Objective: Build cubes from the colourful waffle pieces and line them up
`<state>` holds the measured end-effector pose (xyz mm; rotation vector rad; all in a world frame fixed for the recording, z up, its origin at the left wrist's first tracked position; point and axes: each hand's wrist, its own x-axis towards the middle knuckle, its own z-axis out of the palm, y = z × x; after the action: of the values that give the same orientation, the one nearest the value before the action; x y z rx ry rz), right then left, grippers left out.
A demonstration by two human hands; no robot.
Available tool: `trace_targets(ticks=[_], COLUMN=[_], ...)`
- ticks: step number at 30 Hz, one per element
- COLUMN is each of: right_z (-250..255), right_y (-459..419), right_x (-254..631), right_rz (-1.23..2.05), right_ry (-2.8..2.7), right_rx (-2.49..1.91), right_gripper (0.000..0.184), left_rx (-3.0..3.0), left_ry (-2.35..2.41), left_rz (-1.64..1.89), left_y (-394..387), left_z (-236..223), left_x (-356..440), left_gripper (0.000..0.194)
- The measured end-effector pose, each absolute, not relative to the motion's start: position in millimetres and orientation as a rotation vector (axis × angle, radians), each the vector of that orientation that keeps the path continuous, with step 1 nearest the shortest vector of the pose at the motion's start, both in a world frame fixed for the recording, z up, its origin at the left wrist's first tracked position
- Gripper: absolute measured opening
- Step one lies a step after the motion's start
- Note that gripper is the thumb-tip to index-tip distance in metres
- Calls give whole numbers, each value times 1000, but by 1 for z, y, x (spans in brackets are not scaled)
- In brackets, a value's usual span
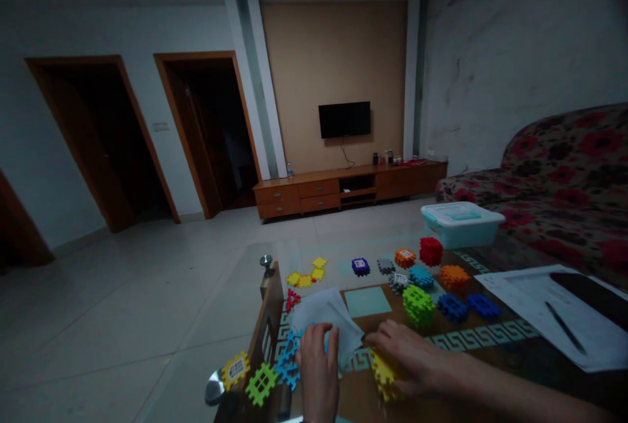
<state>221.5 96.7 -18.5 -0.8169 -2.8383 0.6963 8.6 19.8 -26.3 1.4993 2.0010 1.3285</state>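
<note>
My left hand [318, 367] lies on the glass table's near left part, fingers curled over the edge of a crumpled white cloth [326, 318] and blue interlocking tiles [289, 361]. My right hand [409, 357] rests palm down over a yellow block of toy tiles [383, 374], its fingertips touching the cloth. A green tile cube [418, 305] stands just beyond the right hand.
Coloured tile cubes lie further out: red [431, 250], orange [454, 276], blue [452, 307], purple [360, 266]. A lidded plastic box [461, 221] sits at the far end. Papers with a pen [564, 326] lie right. A floral sofa [564, 181] is behind; the open floor lies left.
</note>
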Motion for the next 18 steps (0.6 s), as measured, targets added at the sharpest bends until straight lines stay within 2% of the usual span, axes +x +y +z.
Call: trace_targets(ticks=[4, 8, 12, 18], right_z=[-18, -12, -15, -32], right_y=[90, 129, 193, 271], right_x=[223, 206, 152, 49], right_rz=[708, 737, 645, 459], right_ry=[-2858, -2822, -2771, -2757], right_rx=[-857, -786, -805, -936], right_gripper=[72, 67, 57, 43], left_rx=[1524, 1547, 1564, 1626], left_ry=[2102, 2332, 2549, 2678], left_rz=[1302, 1124, 839, 455], left_y=[27, 42, 69, 141], left_z=[-50, -75, -87, -82], left_x=[3, -11, -36, -77], left_gripper=[38, 37, 41, 48])
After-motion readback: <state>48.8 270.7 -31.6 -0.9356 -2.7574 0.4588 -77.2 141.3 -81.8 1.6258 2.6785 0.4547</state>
